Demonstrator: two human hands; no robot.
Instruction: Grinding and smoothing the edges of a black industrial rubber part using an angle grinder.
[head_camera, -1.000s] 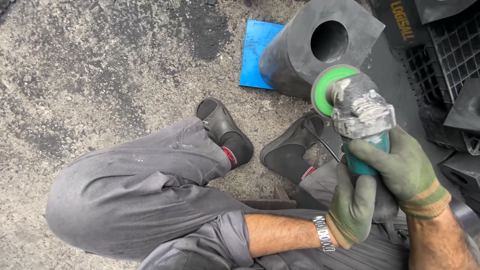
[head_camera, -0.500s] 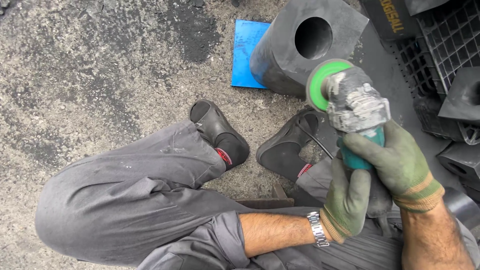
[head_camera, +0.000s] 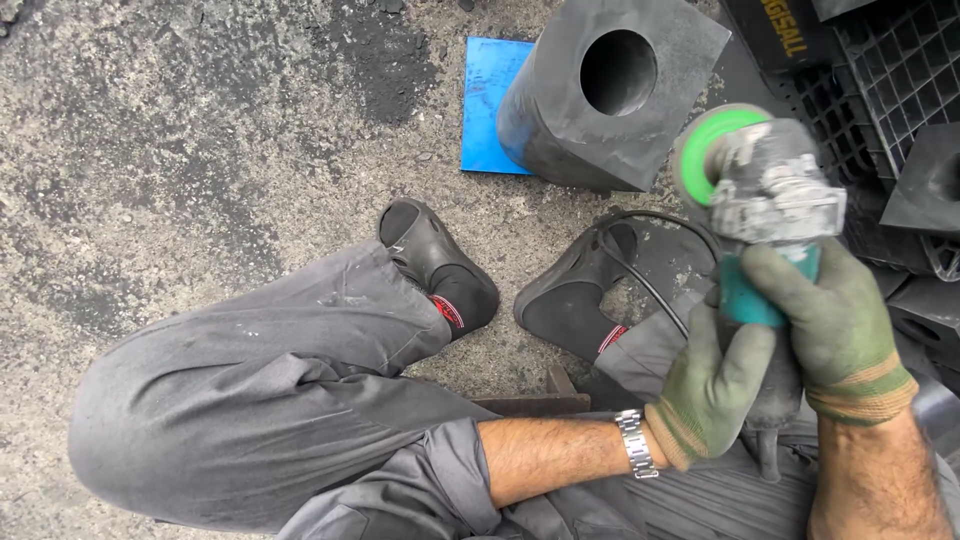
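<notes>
Overhead, both gloved hands, left hand (head_camera: 712, 385) and right hand (head_camera: 835, 325), clenched round grinder (head_camera: 765, 215), just beside block (head_camera: 610, 90) edge.

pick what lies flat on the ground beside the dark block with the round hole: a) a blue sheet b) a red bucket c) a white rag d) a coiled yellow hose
a: a flat blue sheet lies on the ground against the left side of the dark block, partly hidden by it, while both gloved hands, left hand and right hand, grip the angle grinder nearby.
</notes>
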